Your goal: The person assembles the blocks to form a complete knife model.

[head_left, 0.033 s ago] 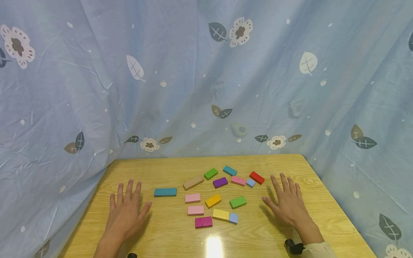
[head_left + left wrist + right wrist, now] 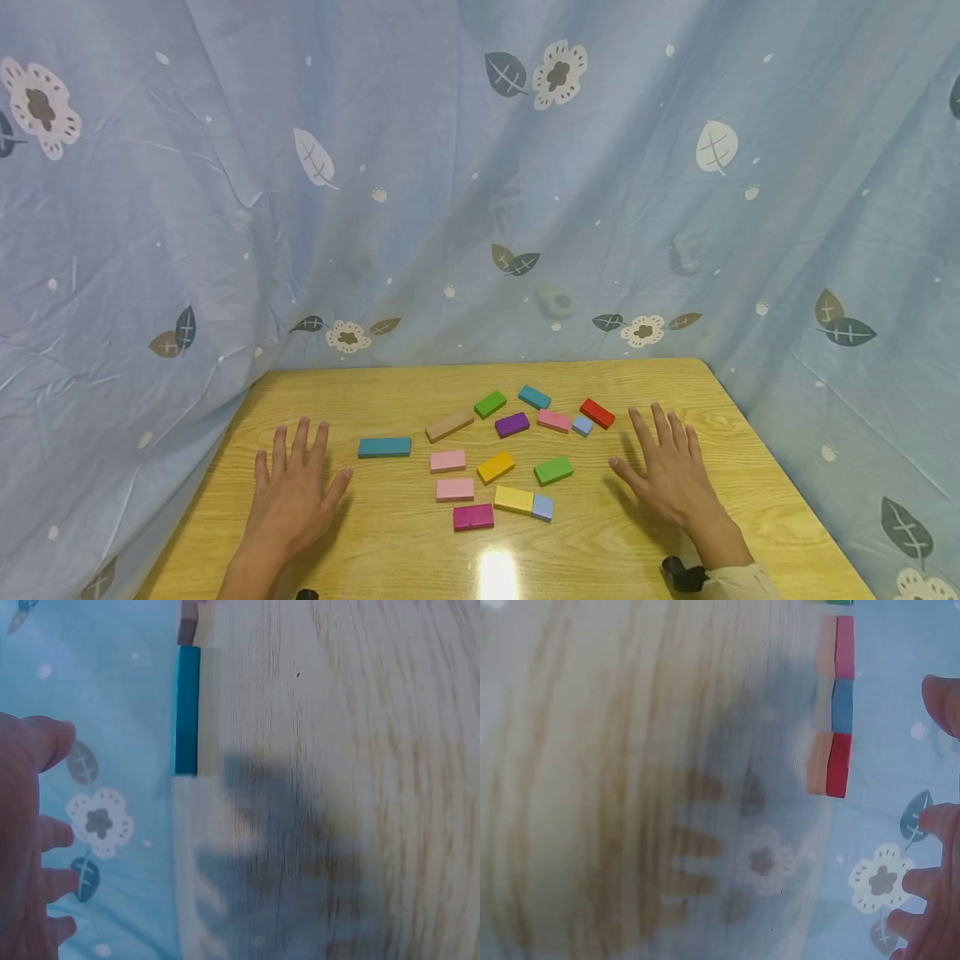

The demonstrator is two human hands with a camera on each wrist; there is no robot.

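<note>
My left hand (image 2: 292,504) hovers over the left of the wooden table with its fingers spread, holding nothing; its shadow falls on the wood. Nearest to it is a long teal block (image 2: 385,447), also seen edge-on in the left wrist view. On the other side my right hand (image 2: 670,475) is likewise spread and holds nothing. Closest to that hand are a red block (image 2: 597,413) and a small light blue block (image 2: 582,426), with a pink block (image 2: 554,421) beside them. Between the hands lie a yellow block (image 2: 513,499), a magenta block (image 2: 473,517) and an orange block (image 2: 496,467).
Further blocks lie flat among these: a tan one (image 2: 450,425), a purple one (image 2: 512,425), two pink, two green, another teal and another light blue. A blue patterned curtain (image 2: 420,208) hangs behind and beside the wooden table (image 2: 322,387).
</note>
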